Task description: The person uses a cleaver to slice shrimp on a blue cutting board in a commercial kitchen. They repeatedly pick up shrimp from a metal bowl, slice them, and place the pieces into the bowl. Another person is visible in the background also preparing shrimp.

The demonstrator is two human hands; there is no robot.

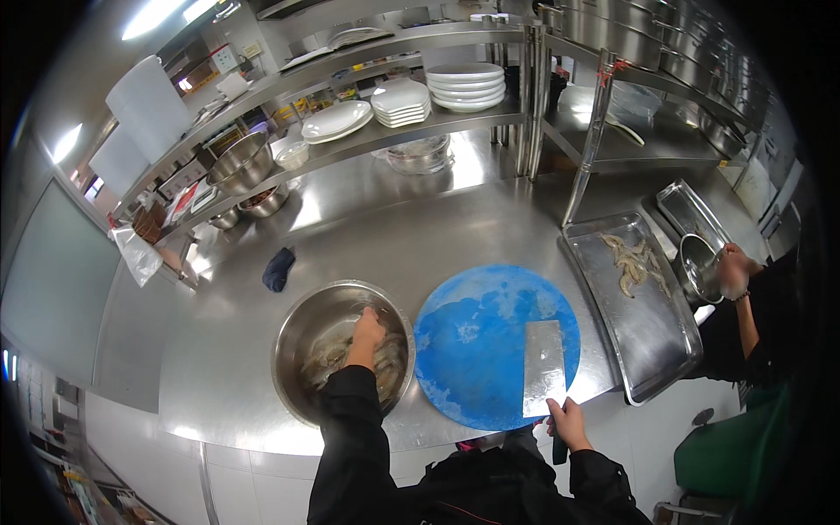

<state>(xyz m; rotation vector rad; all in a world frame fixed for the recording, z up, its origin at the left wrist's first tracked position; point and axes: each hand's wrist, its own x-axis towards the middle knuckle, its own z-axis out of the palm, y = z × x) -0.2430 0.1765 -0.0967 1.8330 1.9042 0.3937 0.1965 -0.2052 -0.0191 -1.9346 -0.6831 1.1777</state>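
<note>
My left hand [369,331] reaches into a round stainless steel bowl [286,357] that contains several raw shrimp [392,359]. Its fingers point toward the far inner wall, and whether they pinch anything is too unclear to see. In my right hand [569,423] is the dark handle of a Chinese cleaver [543,367]. The broad blade lies over the right part of a round blue cutting board [472,354], close to its surface; contact cannot be judged. Bowl and board stand side by side on a stainless steel worktable [216,354].
Right of the board, a metal tray [646,341] bears several shrimp [635,266]. Another person's hand [732,272] is at a metal pot [686,269] beside it. A dark cloth [279,269] lies behind the bowl. Above, a steel shelf [479,121] carries stacked white plates [466,88].
</note>
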